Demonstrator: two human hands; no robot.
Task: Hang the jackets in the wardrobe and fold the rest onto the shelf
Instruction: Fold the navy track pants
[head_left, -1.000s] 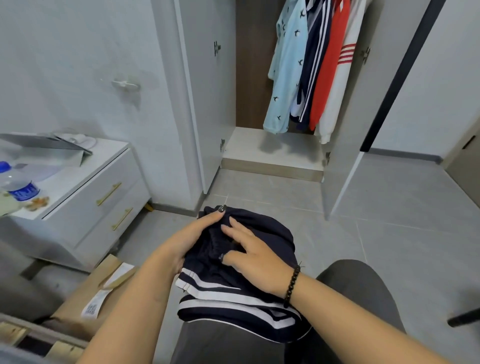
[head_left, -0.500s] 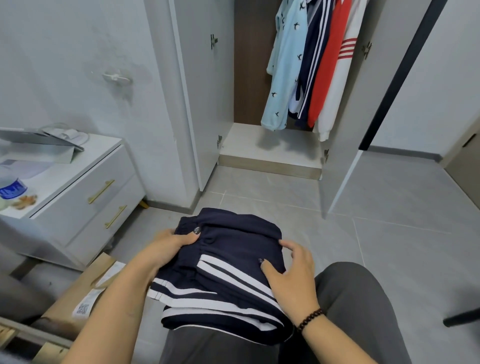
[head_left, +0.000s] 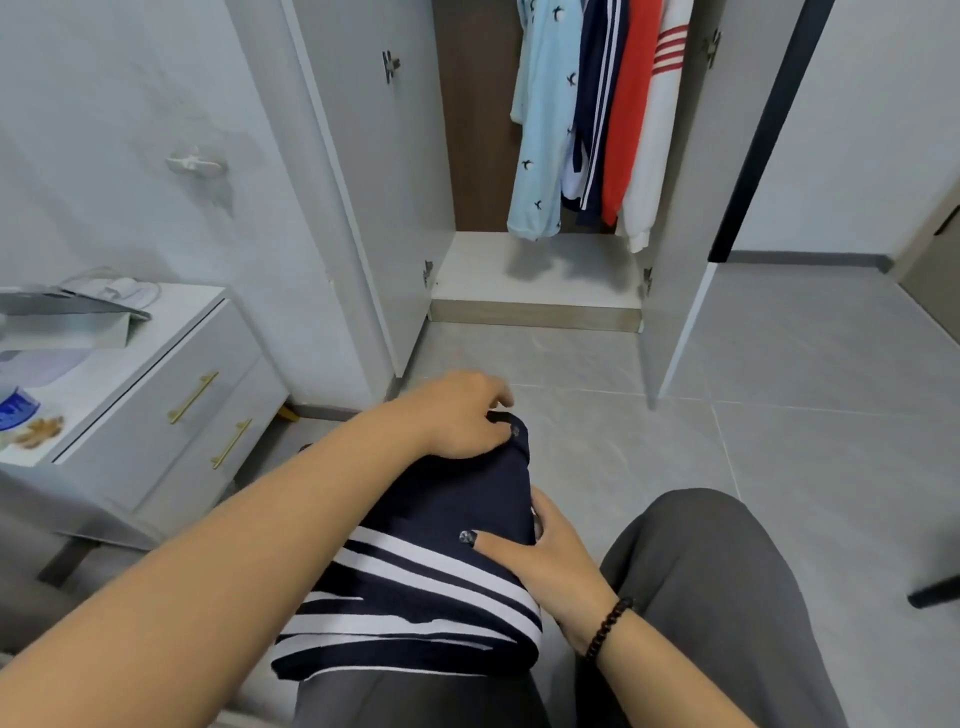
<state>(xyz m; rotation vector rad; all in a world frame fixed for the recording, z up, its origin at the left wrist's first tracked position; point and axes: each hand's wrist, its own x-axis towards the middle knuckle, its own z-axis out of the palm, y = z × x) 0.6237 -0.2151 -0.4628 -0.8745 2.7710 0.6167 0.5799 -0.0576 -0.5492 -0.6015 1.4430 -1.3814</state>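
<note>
A folded navy garment with white stripes (head_left: 441, 561) lies on my lap. My left hand (head_left: 457, 415) reaches across its far end, fingers curled over the top edge and gripping it. My right hand (head_left: 550, 561) holds the garment's right side, thumb on top and fingers wrapped under the edge. Ahead stands the open wardrobe (head_left: 535, 270) with its pale bottom shelf bare. Several jackets (head_left: 592, 114) hang inside: light blue, navy with white stripes, red, and white with red stripes.
A white nightstand (head_left: 156, 389) with gold drawer handles stands at the left, carrying a bottle and small items. Both wardrobe doors (head_left: 374, 171) are swung open. Grey tiled floor (head_left: 805, 415) stretches to the right. A dark chair leg (head_left: 935, 592) shows at the right edge.
My left hand moved from the garment's left side up to its far end. The garment was folded narrower, and my right hand slid along its right edge. The view shifted slightly closer.
</note>
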